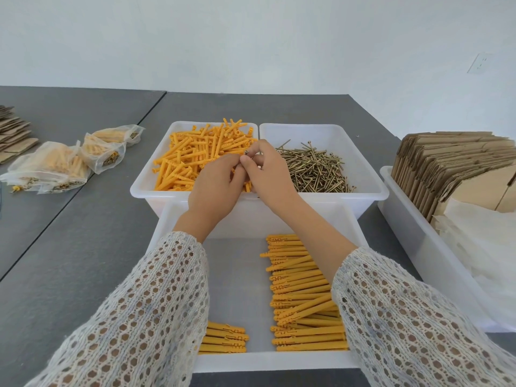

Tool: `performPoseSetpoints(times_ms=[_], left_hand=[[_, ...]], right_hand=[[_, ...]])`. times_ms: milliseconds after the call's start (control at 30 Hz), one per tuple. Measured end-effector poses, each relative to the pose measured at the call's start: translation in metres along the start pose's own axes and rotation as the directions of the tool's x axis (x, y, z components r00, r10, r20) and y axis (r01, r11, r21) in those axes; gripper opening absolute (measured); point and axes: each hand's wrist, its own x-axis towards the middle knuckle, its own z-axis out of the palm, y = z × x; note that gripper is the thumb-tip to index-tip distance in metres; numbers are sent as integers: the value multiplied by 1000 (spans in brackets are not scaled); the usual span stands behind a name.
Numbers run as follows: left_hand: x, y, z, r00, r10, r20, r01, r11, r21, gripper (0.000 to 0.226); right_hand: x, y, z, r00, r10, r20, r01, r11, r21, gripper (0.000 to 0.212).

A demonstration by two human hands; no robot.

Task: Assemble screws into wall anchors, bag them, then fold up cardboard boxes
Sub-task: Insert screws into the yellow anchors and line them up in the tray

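Both hands meeting above white bins: right hand (264,170) pinching small brass screw (246,153), left hand (216,181) gripping orange plastic wall anchor (247,185). Misaligning risking screw dropping among loose anchors (199,155).

Loose orange wall anchors (195,155) lying heaped in the left bin, brass screws (315,167) piled in the right bin, assembled anchors (301,291) lying in rows in the near tray, flat cardboard boxes (446,163) standing on edge at right.

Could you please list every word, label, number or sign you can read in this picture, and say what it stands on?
None can be read.
Flattened brown cardboard boxes: no print shows.
Clear plastic bags of orange anchors: no label shows.
White plastic bins: plain.
White wall plate: no visible marking.
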Motion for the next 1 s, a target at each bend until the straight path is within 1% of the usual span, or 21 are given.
performPoseSetpoints(times_ms=[300, 367, 433, 467, 500, 600, 667, 733, 767, 800, 833, 867, 900, 933, 967, 1000], left_hand=[[2, -4, 0, 1000, -11, -5, 10, 996, -89, 25], [3, -5, 1, 1000, -19, -20, 17, 994, -105, 24], [3, -5, 1, 998, -28, -55, 21, 992, -127, 28], [3, -5, 1, 996, -42, -79, 31, 990, -138, 31], [3, -5, 1, 992, -69, -105, 53, 987, -150, 32], [5, -2, -1, 969, -183, -166, 149, 968, -201, 33], [5, 0, -2, 953, -235, -193, 183, 950, -252, 34], [7, 1, -5, 931, -298, -212, 222, 921, -319, 34], [8, 1, -6, 919, -329, -218, 240, 904, -353, 34], [9, 1, -7, 908, -355, -222, 253, 887, -385, 34], [11, 1, -8, 899, -377, -222, 263, 872, -413, 34], [12, 0, -9, 890, -399, -220, 274, 855, -441, 34], [13, -1, -10, 881, -422, -216, 284, 835, -471, 35], [14, -2, -11, 870, -446, -212, 295, 814, -501, 35], [15, -3, -11, 860, -466, -208, 304, 795, -525, 35], [15, -4, -11, 852, -482, -204, 312, 781, -542, 35]], right_hand=[[0, 3, 3, 999, -42, -35, 40, 998, -52, 10], [1, 3, 3, 995, -83, -52, 79, 994, -81, 10], [2, 0, 2, 993, -102, -67, 94, 989, -114, 10], [2, -2, 0, 994, -85, -70, 78, 993, -93, 9], [3, -5, -2, 996, -53, -74, 51, 998, -34, 8], [5, -14, -10, 996, 73, -56, -60, 978, 202, 7], [6, -20, -15, 990, 140, 9, -137, 948, 288, 6], [6, -25, -20, 967, 196, 159, -237, 922, 305, 7], [5, -27, -23, 939, 211, 272, -289, 912, 290, 8], [3, -29, -26, 890, 212, 402, -332, 908, 257, 9], [1, -31, -28, 817, 209, 538, -360, 913, 193, 9], [-2, -34, -30, 715, 216, 664, -372, 923, 100, 8], [-6, -37, -31, 596, 237, 767, -353, 935, -15, 8], [-11, -40, -29, 474, 266, 839, -308, 943, -125, 8], [-17, -43, -23, 370, 313, 875, -244, 941, -233, 7], [-25, -45, -14, 306, 358, 882, -163, 933, -322, 7]])
